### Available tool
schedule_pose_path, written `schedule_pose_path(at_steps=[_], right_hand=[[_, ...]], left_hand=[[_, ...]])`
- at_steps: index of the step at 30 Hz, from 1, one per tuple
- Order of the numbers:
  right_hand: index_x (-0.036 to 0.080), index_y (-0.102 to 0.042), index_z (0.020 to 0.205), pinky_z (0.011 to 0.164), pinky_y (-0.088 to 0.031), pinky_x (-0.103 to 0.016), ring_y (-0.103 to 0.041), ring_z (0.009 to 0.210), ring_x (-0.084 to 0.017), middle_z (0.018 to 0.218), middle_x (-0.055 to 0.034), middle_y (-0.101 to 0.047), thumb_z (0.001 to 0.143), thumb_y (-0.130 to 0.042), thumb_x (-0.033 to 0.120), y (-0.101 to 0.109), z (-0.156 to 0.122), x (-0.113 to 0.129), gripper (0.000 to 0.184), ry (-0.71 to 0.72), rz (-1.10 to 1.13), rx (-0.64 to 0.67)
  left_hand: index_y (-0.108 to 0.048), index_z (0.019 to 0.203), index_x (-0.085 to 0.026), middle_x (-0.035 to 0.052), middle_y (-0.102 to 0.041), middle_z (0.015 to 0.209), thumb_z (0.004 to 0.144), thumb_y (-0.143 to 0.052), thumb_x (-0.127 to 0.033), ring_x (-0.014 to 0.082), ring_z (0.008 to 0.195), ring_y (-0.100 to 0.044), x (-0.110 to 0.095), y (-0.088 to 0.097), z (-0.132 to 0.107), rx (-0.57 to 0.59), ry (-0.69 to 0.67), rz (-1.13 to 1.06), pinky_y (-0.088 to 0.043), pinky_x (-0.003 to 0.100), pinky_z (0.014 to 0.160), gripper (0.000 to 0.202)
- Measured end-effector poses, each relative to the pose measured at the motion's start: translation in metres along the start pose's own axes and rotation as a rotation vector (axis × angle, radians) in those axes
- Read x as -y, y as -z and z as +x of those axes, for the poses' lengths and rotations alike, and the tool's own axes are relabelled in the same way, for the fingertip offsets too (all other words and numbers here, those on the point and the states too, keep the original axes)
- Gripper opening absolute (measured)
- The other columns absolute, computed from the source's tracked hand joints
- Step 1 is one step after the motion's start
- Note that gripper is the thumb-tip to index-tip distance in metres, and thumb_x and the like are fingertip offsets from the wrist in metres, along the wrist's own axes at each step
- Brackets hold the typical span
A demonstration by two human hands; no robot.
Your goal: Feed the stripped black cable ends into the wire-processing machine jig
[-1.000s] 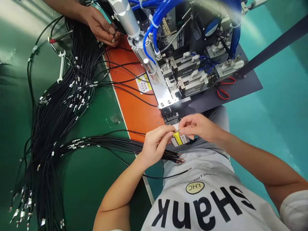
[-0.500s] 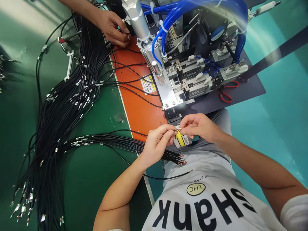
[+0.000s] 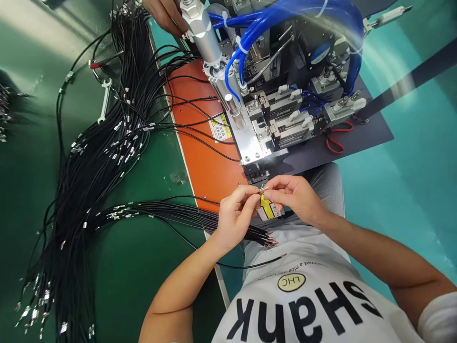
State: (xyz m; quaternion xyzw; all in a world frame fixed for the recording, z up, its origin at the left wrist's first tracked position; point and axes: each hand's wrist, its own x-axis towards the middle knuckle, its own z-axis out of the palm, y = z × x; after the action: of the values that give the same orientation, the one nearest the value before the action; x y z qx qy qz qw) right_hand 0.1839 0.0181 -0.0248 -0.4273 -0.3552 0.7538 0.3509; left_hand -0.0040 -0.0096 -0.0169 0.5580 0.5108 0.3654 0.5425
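My left hand (image 3: 235, 212) pinches a thin black cable (image 3: 185, 196) close to its stripped end, in front of the machine's lower tip. Fine pale wires (image 3: 263, 187) stick out past those fingertips. My right hand (image 3: 296, 197) is closed around the wires, thumb against forefinger, its tips almost touching the left ones. Just below the fingers, a label with a yellow arrow (image 3: 266, 208) is partly covered. Under my left wrist passes a bundle of black cables (image 3: 193, 214), its bare copper ends lying by my lap.
Ahead stands a metal machine (image 3: 257, 138) with blue air hoses (image 3: 264, 24) on an orange plate (image 3: 200, 166). A large heap of black cables (image 3: 93, 166) covers the green table (image 3: 124, 281), with a wrench (image 3: 105, 101) on it. Another person's hand (image 3: 166, 16) is at the top.
My right hand has moved slightly left, closer to my left fingertips. The other person's hand has shifted up, and more cables now cross the far end of the orange plate.
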Motion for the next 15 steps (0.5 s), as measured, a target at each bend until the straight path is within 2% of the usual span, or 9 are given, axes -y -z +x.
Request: schedule_pose_path(at_steps=[4, 9, 15], right_hand=[[0.018, -0.071, 0.083, 0.053, -0.047, -0.023, -0.054, 0.054, -0.009, 0.069, 0.0022, -0.065, 0.078, -0.079, 0.034, 0.002, 0.0, 0.002, 0.018, 0.039, -0.05, -0.003], [0.019, -0.07, 0.081, 0.051, -0.043, -0.023, -0.053, 0.055, -0.01, 0.07, 0.0015, -0.065, 0.081, -0.076, 0.031, -0.005, -0.004, -0.002, 0.014, 0.119, -0.115, -0.045], [0.018, -0.067, 0.08, 0.052, -0.039, -0.024, -0.053, 0.057, -0.01, 0.068, 0.0013, -0.065, 0.084, -0.072, 0.028, -0.012, -0.01, 0.0, 0.012, 0.165, -0.222, -0.082]], left_hand=[[-0.061, 0.098, -0.019, -0.0001, -0.059, 0.073, 0.097, -0.054, -0.031, 0.0085, 0.059, -0.055, 0.0, 0.0, -0.001, 0.003, -0.001, 0.005, -0.05, 0.021, 0.055, 0.014], [-0.06, 0.099, -0.018, 0.0003, -0.059, 0.074, 0.097, -0.055, -0.031, 0.0091, 0.062, -0.057, 0.001, -0.001, -0.001, -0.005, 0.008, -0.022, -0.05, 0.02, 0.055, 0.015], [-0.06, 0.113, -0.02, 0.0043, -0.062, 0.096, 0.092, -0.063, -0.029, 0.0086, 0.067, -0.059, -0.012, -0.008, 0.003, -0.038, -0.013, -0.133, -0.055, 0.023, 0.06, 0.022]])
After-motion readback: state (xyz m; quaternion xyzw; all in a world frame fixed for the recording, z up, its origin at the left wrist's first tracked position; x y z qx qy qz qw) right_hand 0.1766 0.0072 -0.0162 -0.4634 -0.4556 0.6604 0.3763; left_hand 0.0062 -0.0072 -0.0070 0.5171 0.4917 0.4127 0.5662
